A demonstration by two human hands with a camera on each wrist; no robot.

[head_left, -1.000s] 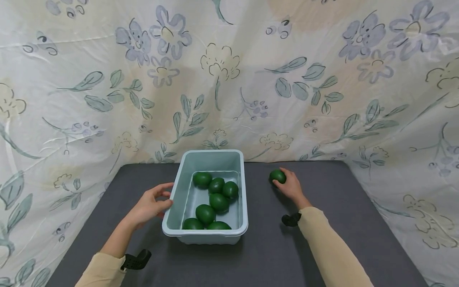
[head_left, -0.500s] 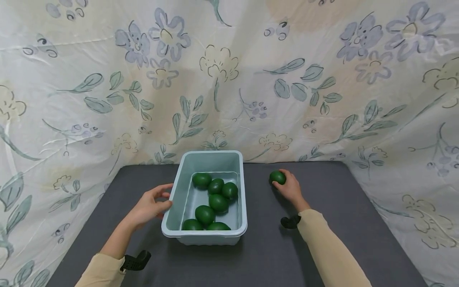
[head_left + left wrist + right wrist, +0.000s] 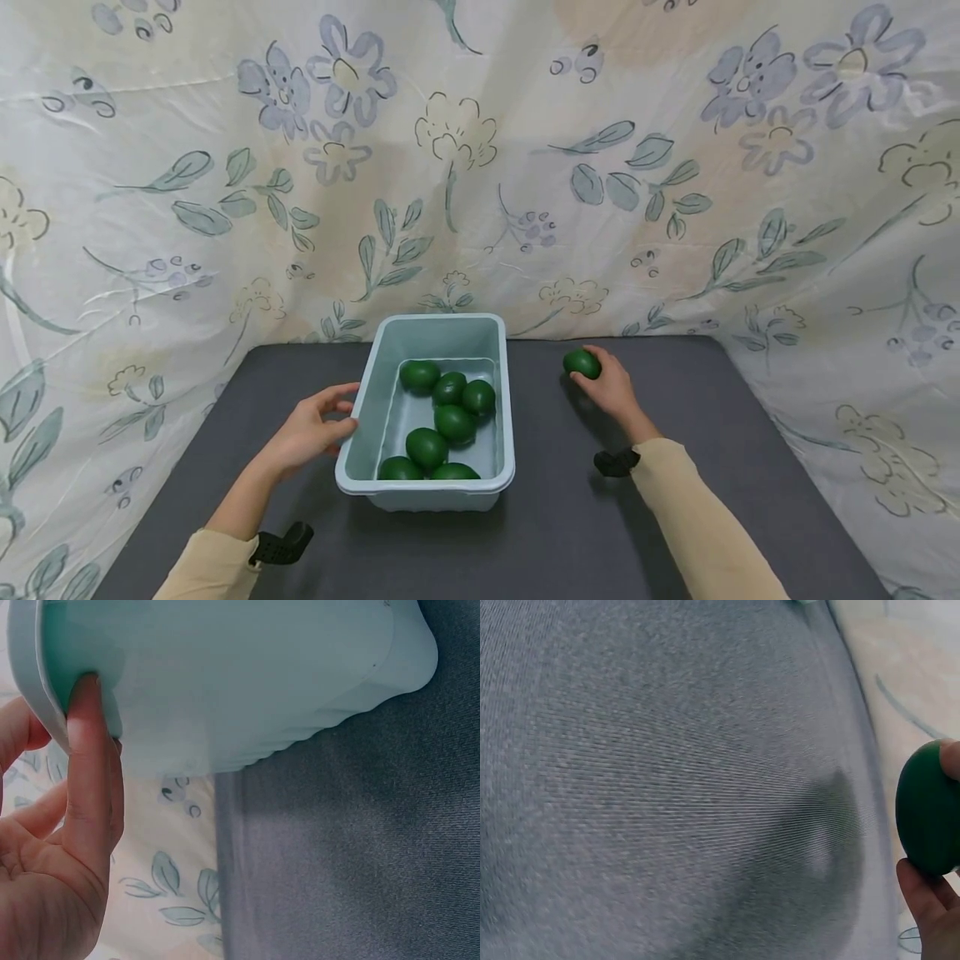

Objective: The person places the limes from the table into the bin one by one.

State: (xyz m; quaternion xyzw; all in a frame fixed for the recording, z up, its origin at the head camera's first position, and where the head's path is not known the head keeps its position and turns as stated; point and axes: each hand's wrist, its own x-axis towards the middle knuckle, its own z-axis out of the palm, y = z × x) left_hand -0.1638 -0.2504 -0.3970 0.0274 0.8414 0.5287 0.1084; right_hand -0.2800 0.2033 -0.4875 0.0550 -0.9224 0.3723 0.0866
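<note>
A pale blue-green plastic bin (image 3: 432,485) stands on the dark table, holding several dark green avocados (image 3: 454,425). My left hand (image 3: 315,432) holds the bin's left rim. In the left wrist view, fingers (image 3: 86,761) of that hand lie against the wall just under the rim. To the right of the bin, my right hand (image 3: 611,387) grips a single avocado (image 3: 581,363) between thumb and fingers. In the right wrist view this avocado (image 3: 928,810) is smooth and egg-shaped, cut off by the frame edge, with its shadow on the cloth.
Dark grey cloth (image 3: 555,517) covers the table. Behind it and along both sides hangs a floral curtain (image 3: 465,167), meeting the table's far edge close beyond the right hand. Black bands (image 3: 281,546) sit at both wrists.
My right hand has risen slightly with the avocado, and its forearm has shifted a little to the right. The left hand and the bin stay about as they were.
</note>
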